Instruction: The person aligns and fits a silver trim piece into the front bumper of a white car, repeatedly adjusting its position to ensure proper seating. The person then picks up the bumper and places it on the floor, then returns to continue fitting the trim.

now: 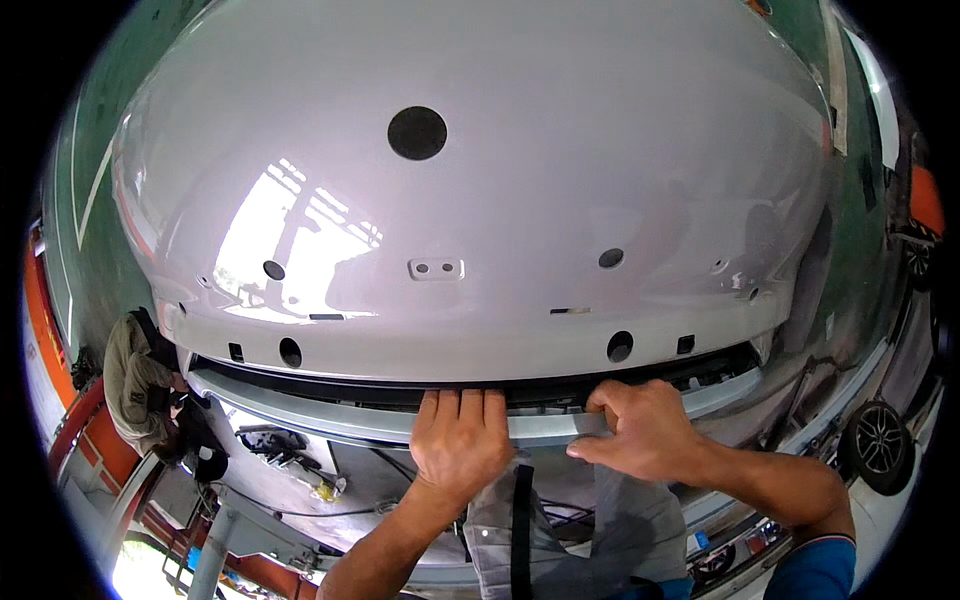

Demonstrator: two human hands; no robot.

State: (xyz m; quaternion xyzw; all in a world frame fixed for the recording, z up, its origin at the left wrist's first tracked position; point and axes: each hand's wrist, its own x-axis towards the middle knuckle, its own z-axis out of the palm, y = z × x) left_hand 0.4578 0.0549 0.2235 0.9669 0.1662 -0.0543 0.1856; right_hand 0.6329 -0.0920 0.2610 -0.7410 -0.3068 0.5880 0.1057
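A glossy silver-white car body panel (500, 180) with several round and slotted holes fills the upper middle. Along its near edge runs a curved silver metal crossbar (350, 422), with a black strip (380, 388) in the narrow gap between them. My left hand (458, 443) lies over the crossbar near its middle, its fingers bent into the gap beside the black strip. To its right, my right hand (648, 425) grips the crossbar, fingers curled over the top and thumb against the near side. Both hands' fingertips are partly hidden in the gap.
Another person (145, 385) crouches by the panel's left end. Dark parts and cables (285, 448) lie on the floor at the lower left. A wheel (880, 447) stands at the right. Metal framework (260, 540) is at the lower left, close to my legs (640, 520).
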